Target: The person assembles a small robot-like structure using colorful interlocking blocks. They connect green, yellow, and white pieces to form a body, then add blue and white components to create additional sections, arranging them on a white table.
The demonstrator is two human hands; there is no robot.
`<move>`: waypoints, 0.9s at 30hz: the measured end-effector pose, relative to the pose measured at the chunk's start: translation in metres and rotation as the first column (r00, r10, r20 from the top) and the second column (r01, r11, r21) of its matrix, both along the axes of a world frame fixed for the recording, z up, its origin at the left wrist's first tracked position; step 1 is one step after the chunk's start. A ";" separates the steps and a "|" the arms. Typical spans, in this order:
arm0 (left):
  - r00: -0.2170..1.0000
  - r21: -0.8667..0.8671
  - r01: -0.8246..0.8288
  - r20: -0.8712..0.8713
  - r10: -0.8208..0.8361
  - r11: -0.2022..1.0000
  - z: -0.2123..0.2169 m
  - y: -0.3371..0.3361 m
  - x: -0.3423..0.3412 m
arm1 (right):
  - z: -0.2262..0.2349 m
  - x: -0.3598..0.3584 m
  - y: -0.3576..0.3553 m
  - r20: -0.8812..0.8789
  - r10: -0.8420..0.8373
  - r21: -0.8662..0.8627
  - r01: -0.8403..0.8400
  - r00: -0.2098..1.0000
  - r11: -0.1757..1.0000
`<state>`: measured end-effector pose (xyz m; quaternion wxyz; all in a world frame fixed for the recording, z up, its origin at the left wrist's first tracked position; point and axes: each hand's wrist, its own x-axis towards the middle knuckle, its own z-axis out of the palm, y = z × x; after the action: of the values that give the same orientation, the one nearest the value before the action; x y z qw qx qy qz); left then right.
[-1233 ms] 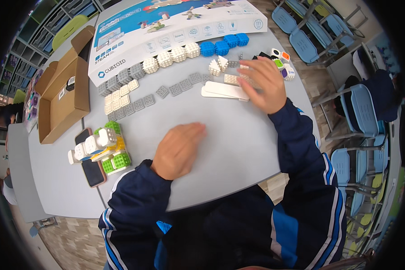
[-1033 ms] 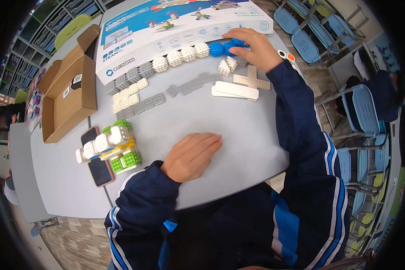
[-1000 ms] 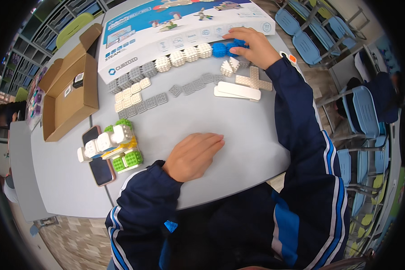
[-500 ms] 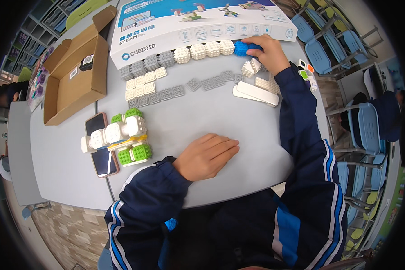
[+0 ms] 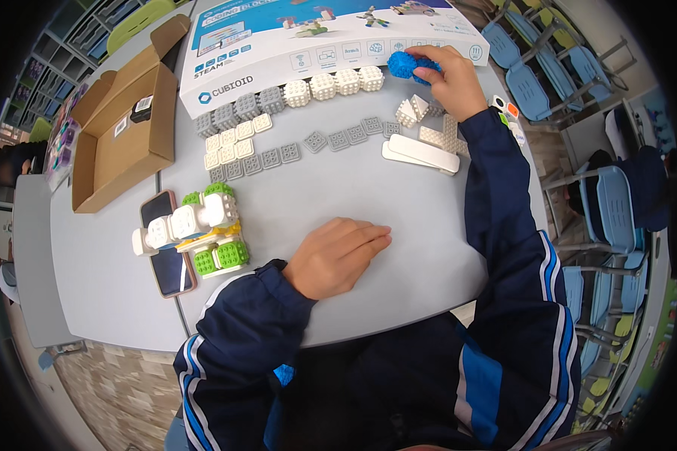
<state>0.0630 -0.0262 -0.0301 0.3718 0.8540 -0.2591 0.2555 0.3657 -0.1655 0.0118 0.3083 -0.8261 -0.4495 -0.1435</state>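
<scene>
Looking down on a grey table (image 5: 368, 203) with a rounded near edge, standing on a wood-patterned floor (image 5: 120, 383); blue chairs (image 5: 534, 83) lining up along the right side of the room, shelving showing at the upper left

Lying along the far edge: a long printed box (image 5: 301, 37); sitting at the left: an open cardboard carton (image 5: 120, 143). Running in front of the printed box: a row of grey and white cubes (image 5: 308, 90), with flat grey and cream tiles (image 5: 271, 154) spreading out nearer. Resting right of the tiles: two long white plates (image 5: 421, 154), just beside some white wedge pieces (image 5: 410, 111). Standing near the left edge: a white and green block model (image 5: 195, 233), overlapping a phone (image 5: 165, 248) lying flat

Remaining open: the middle of the table between the tiles and the near edge, and the strip right of the left hand

Reaching to the far right corner: right hand (image 5: 447, 79), fingers curling closed around a blue studded block (image 5: 406, 64), holding it just in front of the printed box and beside the last white cube. Protruding from the left side of the fist: most of the blue block, the rest hiding under the fingers

Resting palm down on the bare table near the front edge: left hand (image 5: 335, 255), fingers together and loosely bent, gripping nothing, lying well apart from the blue studded block and right of the block model
</scene>
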 end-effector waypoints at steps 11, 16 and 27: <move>0.898 -0.118 -0.413 0.110 0.426 0.903 -0.002 0.006 -0.012 | 0.024 -0.095 0.015 0.233 0.475 0.041 -0.496 0.849 0.867; 0.915 -0.058 -0.404 -0.031 0.403 0.913 0.003 0.011 -0.010 | -0.011 -0.132 0.004 0.182 0.688 -0.057 -0.692 0.702 0.720; 0.919 -0.217 -0.192 -0.383 0.098 0.957 -0.009 0.007 -0.017 | -0.044 -0.157 0.006 0.141 0.846 0.007 -0.855 0.514 0.518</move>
<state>0.0464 -0.0195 -0.0390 0.4984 0.8497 -0.0861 0.1488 0.2085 -0.1598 -0.0320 0.3423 -0.4779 -0.8080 -0.0401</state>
